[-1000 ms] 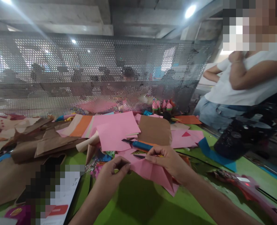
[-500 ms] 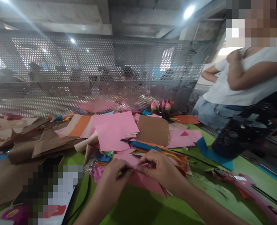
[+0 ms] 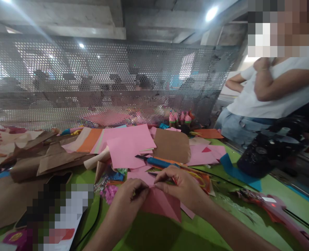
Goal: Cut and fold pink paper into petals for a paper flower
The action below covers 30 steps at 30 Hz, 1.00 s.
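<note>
Two hands pinch a folded pink paper above a green table.

The left hand [image 3: 133, 195] and the right hand [image 3: 176, 184] nearly meet, fingertips closed on the upper edge of the pink paper [image 3: 162, 204], which hangs between and below them; their fingers hide part of its edge. Behind the right hand, scissors are mostly covered, only a dark blade tip [image 3: 152, 174] showing. Beyond lie a blue cutter [image 3: 161, 162], a larger pink sheet [image 3: 130, 143] and a brown sheet [image 3: 172, 144] on the green table [image 3: 146, 233]. Farther off, a person in a white shirt [image 3: 279, 90] is cut off by the frame, and shapes behind the perforated screen [image 3: 104, 80] are blurred.
</note>
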Available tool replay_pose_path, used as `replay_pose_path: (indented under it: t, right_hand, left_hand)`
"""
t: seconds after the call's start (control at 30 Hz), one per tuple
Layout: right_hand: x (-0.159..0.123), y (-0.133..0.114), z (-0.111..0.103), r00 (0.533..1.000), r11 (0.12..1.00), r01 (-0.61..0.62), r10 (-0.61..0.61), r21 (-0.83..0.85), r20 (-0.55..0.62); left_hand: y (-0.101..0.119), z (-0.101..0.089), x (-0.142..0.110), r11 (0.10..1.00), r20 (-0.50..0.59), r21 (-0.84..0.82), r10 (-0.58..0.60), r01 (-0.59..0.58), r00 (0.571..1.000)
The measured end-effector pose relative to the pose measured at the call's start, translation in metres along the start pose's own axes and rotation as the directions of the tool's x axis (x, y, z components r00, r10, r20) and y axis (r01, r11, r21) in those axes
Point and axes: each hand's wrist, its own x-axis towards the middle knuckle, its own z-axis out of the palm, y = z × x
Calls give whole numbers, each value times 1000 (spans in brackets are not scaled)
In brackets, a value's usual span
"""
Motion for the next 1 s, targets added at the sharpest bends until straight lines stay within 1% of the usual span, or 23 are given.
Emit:
replay_pose_path:
  t: [0.07,0.17,0.37,0.43,0.5,0.57,0.63,0.7,0.73,0.8,0.87,0.93,1.0]
  right_hand:
    - [1,0,-2,1000,1000,-7,7,-16,-9]
    - [1,1,-3,1000,999,-8,9,-37,22]
    - [-2,1,1,999,984,18,-13,-178,32]
    - [-1,1,1,999,985,29,-25,-171,29]
    - [1,1,0,998,990,62,-61,-126,10]
    - [2,2,-3,990,990,126,-130,-67,-57]
    - [3,3,-8,971,984,176,-178,-27,-160]
    - [4,6,-13,956,982,188,-186,-15,-226]
    - [5,7,-15,955,982,189,-187,-14,-229]
    - [6,10,-17,959,978,206,-207,-25,-192]
    - [6,12,-16,958,969,241,-247,-55,-145]
    - [7,12,-13,951,956,273,-285,-106,-123]
    - [6,11,-10,943,942,291,-312,-165,-115]
  left_hand:
    - [0,-1,1,1000,7,18,5,-5,1000]
    - [2,-3,0,1000,5,24,8,-8,1000]
    - [4,-1,-2,1000,15,17,11,-12,1000]
    - [3,0,-2,1000,23,0,5,-5,1000]
    - [0,0,0,998,12,-52,-31,32,999]
    - [-3,0,2,985,-12,-149,-89,86,996]
    - [-6,1,4,949,-58,-287,-153,130,987]
    - [-8,3,6,890,-113,-428,-224,156,968]
    - [-9,5,6,857,-134,-487,-263,167,955]
    - [-10,7,7,791,-136,-582,-323,189,936]
    - [-9,9,6,749,-113,-634,-337,193,935]
    - [-7,9,5,756,-96,-626,-321,193,942]
    - [-4,8,4,797,-90,-575,-288,187,953]
